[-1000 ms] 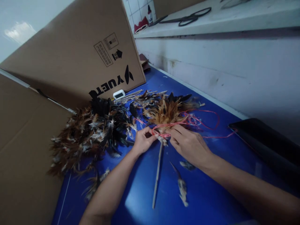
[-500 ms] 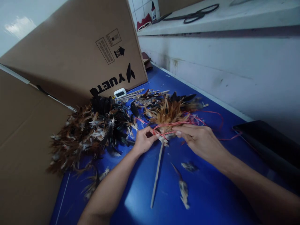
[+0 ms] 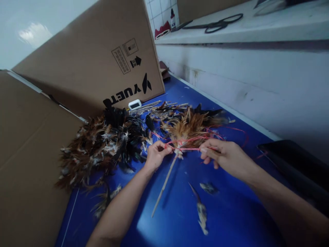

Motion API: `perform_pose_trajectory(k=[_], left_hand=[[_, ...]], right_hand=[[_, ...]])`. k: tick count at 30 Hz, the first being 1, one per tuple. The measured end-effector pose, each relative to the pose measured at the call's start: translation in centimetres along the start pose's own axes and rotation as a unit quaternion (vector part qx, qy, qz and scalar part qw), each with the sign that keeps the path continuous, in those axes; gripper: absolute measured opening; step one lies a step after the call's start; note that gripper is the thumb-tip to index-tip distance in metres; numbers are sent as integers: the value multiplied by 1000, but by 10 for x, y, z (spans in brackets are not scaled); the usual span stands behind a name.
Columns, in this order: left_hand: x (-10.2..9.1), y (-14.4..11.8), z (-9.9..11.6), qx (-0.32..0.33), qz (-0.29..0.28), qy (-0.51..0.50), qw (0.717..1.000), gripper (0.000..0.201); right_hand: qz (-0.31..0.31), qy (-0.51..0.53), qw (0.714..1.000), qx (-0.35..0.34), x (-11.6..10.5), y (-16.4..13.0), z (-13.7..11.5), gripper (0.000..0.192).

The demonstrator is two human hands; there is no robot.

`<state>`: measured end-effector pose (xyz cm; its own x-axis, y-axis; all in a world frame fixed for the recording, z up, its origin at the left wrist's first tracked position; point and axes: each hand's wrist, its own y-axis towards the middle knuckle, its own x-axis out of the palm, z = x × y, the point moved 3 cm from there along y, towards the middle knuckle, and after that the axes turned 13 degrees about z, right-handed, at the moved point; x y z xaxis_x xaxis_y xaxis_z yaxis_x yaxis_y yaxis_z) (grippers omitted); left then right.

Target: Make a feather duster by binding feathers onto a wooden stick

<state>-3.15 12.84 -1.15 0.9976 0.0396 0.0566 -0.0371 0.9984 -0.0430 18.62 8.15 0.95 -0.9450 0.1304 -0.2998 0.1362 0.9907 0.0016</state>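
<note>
Between the two hands, in the head view, a red string (image 3: 191, 149) ran taut across the top of a thin stick (image 3: 164, 181), whose long axis slanted down toward the person. At that tied end sat the feather bundle (image 3: 189, 130). Left hand (image 3: 154, 156) pinched one string end; right hand (image 3: 226, 157) pinched the other, both arms low over the blue surface (image 3: 231, 212).

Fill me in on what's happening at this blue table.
A person is binding brown feathers to a thin stick with red string. The left hand pinches the string at the stick's top; the right hand pulls it taut sideways. A pile of loose feathers lies to the left.
</note>
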Motion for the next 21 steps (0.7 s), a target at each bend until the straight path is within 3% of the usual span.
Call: perform_pose_trajectory(k=[6, 10, 14, 21], left_hand=[[0, -1, 4, -16, 25, -25, 999, 32], [2, -3, 8, -32, 26, -45, 998, 29], [2, -7, 7, -71, 63, -115, 989, 32], [10, -17, 1, -91, 107, -196, 970, 40]], right_hand=[[50, 257, 965, 23, 17, 2, -9, 25], [-11, 396, 917, 36, 32, -1, -15, 21], [-49, 447, 892, 55, 40, -2, -11, 20], [10, 433, 897, 88, 46, 2, -1, 28]])
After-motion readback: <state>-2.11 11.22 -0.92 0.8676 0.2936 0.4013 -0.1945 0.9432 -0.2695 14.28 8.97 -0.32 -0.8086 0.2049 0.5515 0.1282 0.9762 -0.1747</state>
